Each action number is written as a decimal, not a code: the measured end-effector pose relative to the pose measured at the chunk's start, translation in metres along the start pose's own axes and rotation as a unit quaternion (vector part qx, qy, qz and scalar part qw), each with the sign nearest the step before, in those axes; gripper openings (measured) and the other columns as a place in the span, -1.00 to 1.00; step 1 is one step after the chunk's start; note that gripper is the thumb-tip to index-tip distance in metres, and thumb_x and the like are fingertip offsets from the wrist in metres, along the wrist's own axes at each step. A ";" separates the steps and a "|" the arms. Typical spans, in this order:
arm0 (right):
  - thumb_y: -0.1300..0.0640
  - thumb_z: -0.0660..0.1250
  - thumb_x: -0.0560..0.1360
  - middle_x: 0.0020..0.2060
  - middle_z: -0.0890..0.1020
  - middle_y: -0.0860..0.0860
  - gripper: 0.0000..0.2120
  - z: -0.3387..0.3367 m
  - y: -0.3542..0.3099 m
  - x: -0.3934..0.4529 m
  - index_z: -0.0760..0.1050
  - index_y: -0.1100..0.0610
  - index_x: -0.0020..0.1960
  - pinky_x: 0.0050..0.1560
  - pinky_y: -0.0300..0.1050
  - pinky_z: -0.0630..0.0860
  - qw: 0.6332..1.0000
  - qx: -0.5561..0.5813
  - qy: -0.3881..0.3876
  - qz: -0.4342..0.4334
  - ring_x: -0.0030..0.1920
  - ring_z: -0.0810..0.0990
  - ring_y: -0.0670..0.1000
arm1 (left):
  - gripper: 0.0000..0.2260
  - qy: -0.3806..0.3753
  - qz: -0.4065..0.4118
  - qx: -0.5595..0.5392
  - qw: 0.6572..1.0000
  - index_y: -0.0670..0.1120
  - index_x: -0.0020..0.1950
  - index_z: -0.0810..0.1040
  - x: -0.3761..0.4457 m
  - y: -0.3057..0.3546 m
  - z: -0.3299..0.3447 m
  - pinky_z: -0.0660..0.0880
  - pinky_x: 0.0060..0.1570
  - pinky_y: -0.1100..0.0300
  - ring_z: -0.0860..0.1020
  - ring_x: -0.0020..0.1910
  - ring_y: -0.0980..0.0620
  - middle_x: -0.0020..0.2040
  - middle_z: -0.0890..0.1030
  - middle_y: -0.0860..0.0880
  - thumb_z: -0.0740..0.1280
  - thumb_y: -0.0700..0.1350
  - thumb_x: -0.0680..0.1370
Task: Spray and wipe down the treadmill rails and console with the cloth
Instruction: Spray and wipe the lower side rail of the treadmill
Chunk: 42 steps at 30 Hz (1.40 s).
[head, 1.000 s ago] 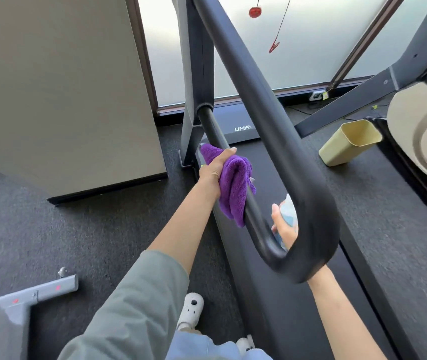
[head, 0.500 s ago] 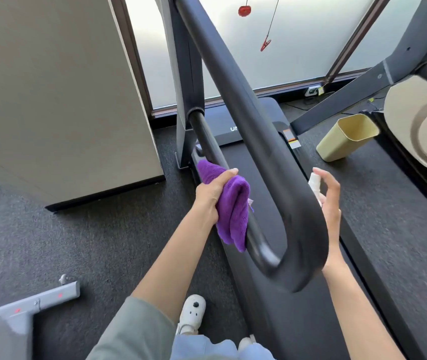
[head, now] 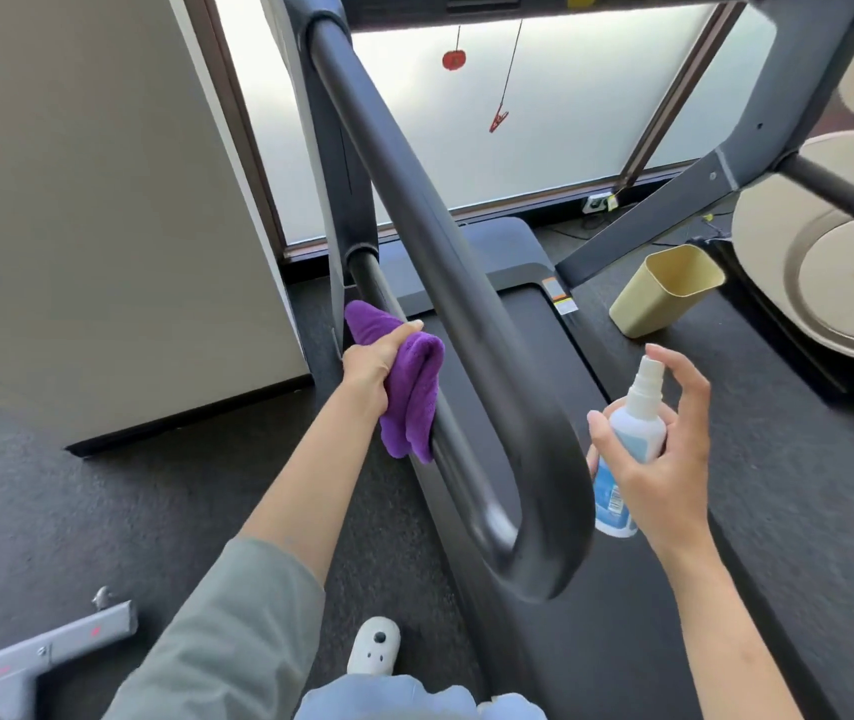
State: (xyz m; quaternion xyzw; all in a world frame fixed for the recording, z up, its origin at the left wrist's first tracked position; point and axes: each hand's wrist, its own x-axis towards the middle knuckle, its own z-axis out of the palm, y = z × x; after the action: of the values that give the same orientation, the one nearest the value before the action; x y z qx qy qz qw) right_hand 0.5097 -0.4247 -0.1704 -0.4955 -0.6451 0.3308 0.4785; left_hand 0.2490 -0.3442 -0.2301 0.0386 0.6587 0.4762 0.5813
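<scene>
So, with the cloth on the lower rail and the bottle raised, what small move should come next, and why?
Probably press the nozzle to spray the thick upper rail. The right hand holds the spray bottle upright beside that rail, one finger lifted near the nozzle, while the left hand presses the purple cloth on the thinner lower rail.

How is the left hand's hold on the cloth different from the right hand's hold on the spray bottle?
The left hand presses the purple cloth against the lower treadmill rail; the right hand holds the spray bottle in the air, touching no rail. The left hand's fingers wrap the cloth; the right hand's upper fingers are lifted off the nozzle. The cloth is folded and hangs limp; the bottle stands roughly upright. Both hands grip something.
</scene>
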 end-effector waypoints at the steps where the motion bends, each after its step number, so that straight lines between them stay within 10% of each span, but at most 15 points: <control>1: 0.43 0.39 0.49 -0.33 0.56 0.07 -0.31 -0.001 -0.001 0.001 0.29 -0.28 0.29 -0.30 -0.11 0.61 1.000 0.001 -0.005 0.000 -0.50 0.58 0.08 | -0.65 -0.002 -0.003 -0.001 1.000 -0.12 -0.18 0.51 -0.002 -0.008 0.000 0.46 -0.23 0.18 0.58 -0.26 0.00 -0.25 0.62 -0.03 0.60 0.01 0.28; 4: 0.42 0.39 0.49 -0.31 0.56 0.07 -0.31 0.000 -0.003 0.005 0.28 -0.27 0.28 -0.31 -0.07 0.62 1.000 -0.004 -0.005 0.000 -0.50 0.58 0.11 | -0.65 0.012 -0.008 -0.011 1.000 -0.13 -0.17 0.47 -0.004 -0.012 0.004 0.45 -0.41 0.25 0.56 -0.34 0.01 -0.26 0.59 -0.03 0.58 -0.02 0.30; 12: 0.41 0.39 0.49 -0.35 0.54 0.03 -0.32 0.001 -0.006 0.004 0.28 -0.26 0.30 -0.34 -0.03 0.60 1.000 -0.020 -0.002 0.016 -0.51 0.57 0.09 | -0.37 0.070 0.056 0.041 0.995 -0.20 0.32 0.41 0.024 0.039 0.013 0.41 -0.03 0.10 0.48 -0.06 -0.08 0.18 0.55 -0.12 0.53 -0.03 0.34; 19: 0.41 0.41 0.49 -0.31 0.57 -0.03 -0.29 -0.002 -0.012 -0.010 0.28 -0.33 0.27 -0.29 -0.18 0.61 1.000 -0.014 0.000 0.003 -0.46 0.59 -0.01 | -0.29 0.070 0.109 0.100 0.986 -0.20 0.32 0.43 -0.004 0.000 0.006 0.46 0.26 0.01 0.54 0.19 -0.13 0.24 0.56 -0.14 0.54 0.15 0.31; 34: 0.40 0.40 0.48 -0.35 0.57 -0.12 -0.27 0.008 -0.013 -0.018 0.28 -0.35 0.29 -0.32 -0.44 0.47 1.000 -0.015 0.008 -0.012 -0.48 0.54 -0.19 | -0.43 0.113 0.138 0.205 0.962 -0.23 0.33 0.45 0.038 0.056 0.021 0.35 0.01 0.22 0.51 0.24 -0.13 0.29 0.54 -0.14 0.45 0.03 0.42; 42: 0.36 0.38 0.48 -0.34 0.56 -0.17 -0.35 0.006 -0.013 -0.035 0.26 -0.26 0.29 -0.33 -0.39 0.51 1.000 -0.007 0.012 -0.007 -0.45 0.57 -0.16 | 0.01 0.066 0.133 0.135 0.980 -0.10 0.50 0.23 -0.036 -0.014 0.013 0.40 0.31 0.02 0.49 0.27 -0.16 0.33 0.49 -0.13 0.45 0.19 0.12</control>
State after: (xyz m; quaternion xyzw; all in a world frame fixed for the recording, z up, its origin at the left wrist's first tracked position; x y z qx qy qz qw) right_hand 0.5018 -0.4616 -0.1712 -0.4983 -0.6447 0.3173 0.4852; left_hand 0.2781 -0.3662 -0.2120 0.1721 0.7429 0.4578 0.4571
